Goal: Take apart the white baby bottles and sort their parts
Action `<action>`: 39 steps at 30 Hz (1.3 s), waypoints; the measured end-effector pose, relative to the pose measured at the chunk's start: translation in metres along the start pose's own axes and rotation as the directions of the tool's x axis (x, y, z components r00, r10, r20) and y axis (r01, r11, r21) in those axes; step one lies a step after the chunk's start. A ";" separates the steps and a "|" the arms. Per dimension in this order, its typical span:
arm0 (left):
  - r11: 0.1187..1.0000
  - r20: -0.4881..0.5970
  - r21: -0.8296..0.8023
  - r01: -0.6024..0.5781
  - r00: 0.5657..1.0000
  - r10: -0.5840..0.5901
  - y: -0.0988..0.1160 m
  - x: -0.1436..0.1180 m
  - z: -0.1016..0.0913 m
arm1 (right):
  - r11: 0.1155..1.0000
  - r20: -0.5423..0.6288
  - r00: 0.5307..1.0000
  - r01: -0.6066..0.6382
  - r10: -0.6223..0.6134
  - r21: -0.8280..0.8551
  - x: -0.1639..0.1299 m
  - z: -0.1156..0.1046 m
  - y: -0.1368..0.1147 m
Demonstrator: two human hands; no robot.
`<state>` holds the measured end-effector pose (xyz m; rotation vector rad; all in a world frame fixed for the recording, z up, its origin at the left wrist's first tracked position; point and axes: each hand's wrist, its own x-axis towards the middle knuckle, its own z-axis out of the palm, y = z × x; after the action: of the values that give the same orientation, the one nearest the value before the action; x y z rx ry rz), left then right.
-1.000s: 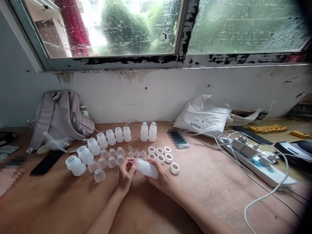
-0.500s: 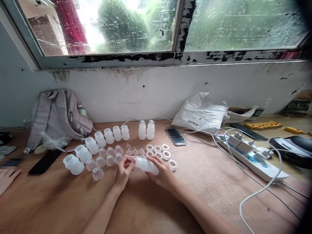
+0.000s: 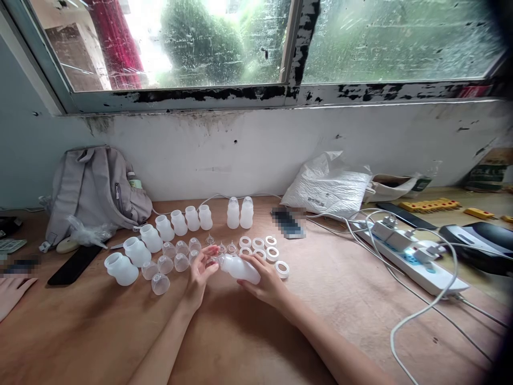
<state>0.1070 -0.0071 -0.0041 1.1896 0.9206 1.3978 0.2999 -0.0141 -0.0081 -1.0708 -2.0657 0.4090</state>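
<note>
My right hand [image 3: 266,283] grips a frosted white plastic bottle [image 3: 240,269], held on its side just above the wooden table [image 3: 248,342]. My left hand [image 3: 199,274] pinches a small clear nipple [image 3: 211,261] at the bottle's neck. Behind my hands lie several clear caps [image 3: 176,262], small clear nipples [image 3: 226,248] and white rings [image 3: 264,248]. A curved row of open white bottles [image 3: 160,238] runs to the left. Two capped bottles [image 3: 239,212] stand upright near the wall.
A grey backpack [image 3: 94,190] leans at the back left, with a black phone [image 3: 74,264] before it. A white plastic bag [image 3: 328,187], a power strip [image 3: 409,256] with white cables and yellow parts [image 3: 430,205] fill the right. Another person's hand [image 3: 12,294] rests at the left edge.
My left hand's fingers shifted at the bottle's neck, now pinching the clear nipple there. The view tilted slightly; the bottle stays in my right hand.
</note>
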 end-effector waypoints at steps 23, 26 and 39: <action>0.991 0.119 -0.109 0.083 0.990 -0.070 -0.001 -0.008 0.007 | 0.121 0.597 0.765 -0.635 0.242 0.763 0.003 0.011 -0.007; 0.993 0.125 -0.104 0.052 0.991 -0.038 0.001 -0.011 0.007 | -0.026 0.665 0.726 -0.672 0.172 0.740 0.002 0.012 -0.005; 0.988 0.132 -0.143 0.056 0.991 -0.037 0.008 -0.014 0.009 | -0.276 0.778 0.626 -0.739 0.056 0.615 -0.001 0.019 -0.003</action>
<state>0.1135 -0.0232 0.0031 1.1264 0.7375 1.3120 0.2842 -0.0154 -0.0196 -0.5790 -0.7385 2.4476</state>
